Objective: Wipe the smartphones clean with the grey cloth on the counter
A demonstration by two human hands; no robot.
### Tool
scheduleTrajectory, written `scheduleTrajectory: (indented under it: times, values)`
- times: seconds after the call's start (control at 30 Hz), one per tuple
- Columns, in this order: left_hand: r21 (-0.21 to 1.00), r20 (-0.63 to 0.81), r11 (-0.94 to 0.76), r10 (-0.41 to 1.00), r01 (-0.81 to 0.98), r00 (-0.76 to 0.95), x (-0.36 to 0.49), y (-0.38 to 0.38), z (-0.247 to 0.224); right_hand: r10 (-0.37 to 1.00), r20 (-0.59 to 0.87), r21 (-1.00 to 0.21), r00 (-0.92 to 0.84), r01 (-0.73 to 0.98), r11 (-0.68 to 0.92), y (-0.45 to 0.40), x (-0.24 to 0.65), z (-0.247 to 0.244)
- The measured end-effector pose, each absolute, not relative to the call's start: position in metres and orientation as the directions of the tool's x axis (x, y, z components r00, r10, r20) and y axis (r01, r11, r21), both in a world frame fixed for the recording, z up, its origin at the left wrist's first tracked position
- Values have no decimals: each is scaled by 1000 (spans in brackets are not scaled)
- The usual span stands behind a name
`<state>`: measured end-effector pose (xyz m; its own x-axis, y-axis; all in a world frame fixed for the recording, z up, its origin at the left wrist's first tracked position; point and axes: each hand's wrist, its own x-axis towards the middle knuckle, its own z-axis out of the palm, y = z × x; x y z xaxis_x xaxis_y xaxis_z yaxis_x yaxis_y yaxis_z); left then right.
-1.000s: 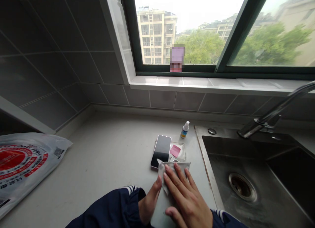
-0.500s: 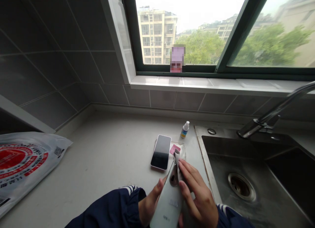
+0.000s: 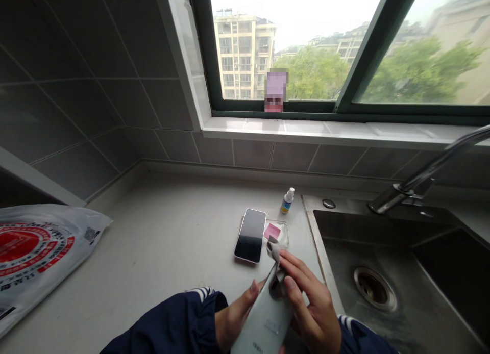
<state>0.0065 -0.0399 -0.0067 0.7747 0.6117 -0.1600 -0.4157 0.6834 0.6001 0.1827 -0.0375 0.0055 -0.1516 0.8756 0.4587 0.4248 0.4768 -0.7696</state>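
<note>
Cradling the pale smartphone (image 3: 268,321) at a tilt, the left hand (image 3: 234,315) grips its edge while the right hand (image 3: 314,308) closes its fingers on a grey cleaning cloth (image 3: 273,251) over the camera bump (image 3: 275,287).

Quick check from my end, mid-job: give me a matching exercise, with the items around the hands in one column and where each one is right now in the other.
Items:
1. Pale phone
2. Grey cloth
3. Small spray bottle
4. Pink square

Places:
A. Upright on the counter
B. Lying on the clear tray
C. Held in the left hand
D. Pressed to the phone's back by the right hand

Pairs: 1-C, 2-D, 3-A, 4-B
</note>
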Motion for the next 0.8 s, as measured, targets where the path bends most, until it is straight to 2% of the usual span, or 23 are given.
scheduleTrajectory:
  times: [0.2,0.33,0.43,0.53,0.63,0.8]
  values:
    - [560,-123,696,607,-450,785,9,-38,-5,961,263,-919,83,325,223,-31,188,6]
    - [504,-124,716,615,-484,779,11,-37,-5,991,4,-995,133,102,-10,-23,191,-3]
    - [491,-113,737,583,-465,804,11,-34,-10,975,-193,-977,110,-113,-181,-19,190,-8]
    - [500,-109,762,527,-412,843,9,-31,-13,943,-330,-910,35,-277,-308,-17,187,-6]
    - [514,-109,777,478,-362,872,6,-28,-10,926,-378,-867,-7,-347,-357,-17,184,0]
    - [537,-110,770,468,-344,877,5,-28,-4,922,-372,-845,-106,-373,-383,-15,184,1]
